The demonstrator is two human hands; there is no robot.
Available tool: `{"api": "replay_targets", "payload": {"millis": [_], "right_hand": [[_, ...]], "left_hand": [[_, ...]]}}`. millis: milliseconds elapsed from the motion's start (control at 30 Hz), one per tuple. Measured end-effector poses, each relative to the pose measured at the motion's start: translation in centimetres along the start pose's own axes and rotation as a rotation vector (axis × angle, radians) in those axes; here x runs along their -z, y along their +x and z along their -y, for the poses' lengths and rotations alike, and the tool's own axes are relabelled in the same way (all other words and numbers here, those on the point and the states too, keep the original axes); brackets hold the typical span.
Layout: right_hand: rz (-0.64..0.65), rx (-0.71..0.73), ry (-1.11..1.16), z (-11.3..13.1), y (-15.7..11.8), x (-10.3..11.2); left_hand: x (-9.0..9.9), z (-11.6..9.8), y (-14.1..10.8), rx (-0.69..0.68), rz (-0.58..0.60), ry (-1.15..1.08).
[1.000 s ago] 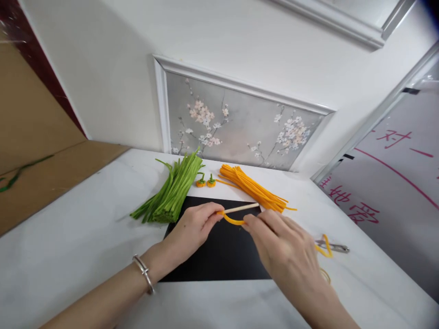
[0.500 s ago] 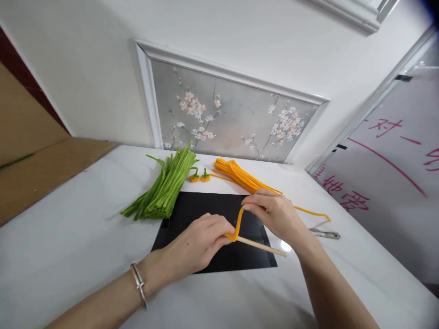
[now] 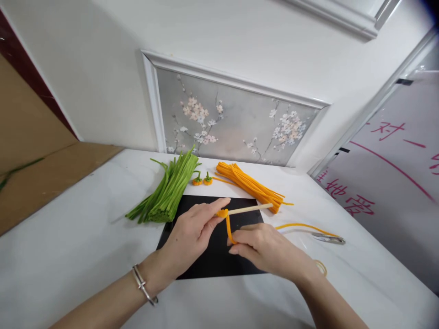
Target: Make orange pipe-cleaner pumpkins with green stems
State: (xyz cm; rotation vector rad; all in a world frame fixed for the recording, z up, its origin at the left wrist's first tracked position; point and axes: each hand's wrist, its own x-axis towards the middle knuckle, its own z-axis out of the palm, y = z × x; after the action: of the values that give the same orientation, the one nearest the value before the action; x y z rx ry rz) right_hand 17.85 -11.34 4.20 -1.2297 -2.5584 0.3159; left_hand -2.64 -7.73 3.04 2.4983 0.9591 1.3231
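Note:
My left hand (image 3: pixel 202 224) pinches a thin wooden stick (image 3: pixel 250 209) together with the coiled end of an orange pipe cleaner (image 3: pixel 229 226). The stick points right, its free end tilted slightly up. Below it, my right hand (image 3: pixel 264 244) is closed on the same pipe cleaner, which runs down from the stick between the two hands. A long tail of it comes out behind my right hand toward the right. Both hands are above a black mat (image 3: pixel 219 265) on the white table.
A bundle of green pipe cleaners (image 3: pixel 171 187) lies at left, an orange bundle (image 3: pixel 248 183) at back right. Two small orange pumpkin-like pieces (image 3: pixel 202 180) with green tops stand between them. Scissors or cutters (image 3: pixel 329 238) lie at right. A framed floral panel (image 3: pixel 236 123) backs the table.
My right hand has come down from above the stick to below it, bringing the pipe cleaner round. The stick's free end has swung upward. The view has shifted slightly.

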Motion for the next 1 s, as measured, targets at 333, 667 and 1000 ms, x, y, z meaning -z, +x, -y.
{"api": "replay_targets", "payload": {"millis": [333, 667, 1000], "right_hand": [[-0.178, -0.096, -0.291, 2.2, -0.7, 0.4], [-0.323, -0.026, -0.509, 3.3, -0.7, 0.1], [-0.507, 0.019, -0.537, 1.0, -0.1, 2.2]], "left_hand": [[0.2, 0.7, 0.8, 0.034, -0.021, 0.080], [-0.7, 1.4, 0.0, 0.084, 0.167, 0.120], [-0.7, 0.8, -0.1, -0.134, 0.400, 0.188]]}}
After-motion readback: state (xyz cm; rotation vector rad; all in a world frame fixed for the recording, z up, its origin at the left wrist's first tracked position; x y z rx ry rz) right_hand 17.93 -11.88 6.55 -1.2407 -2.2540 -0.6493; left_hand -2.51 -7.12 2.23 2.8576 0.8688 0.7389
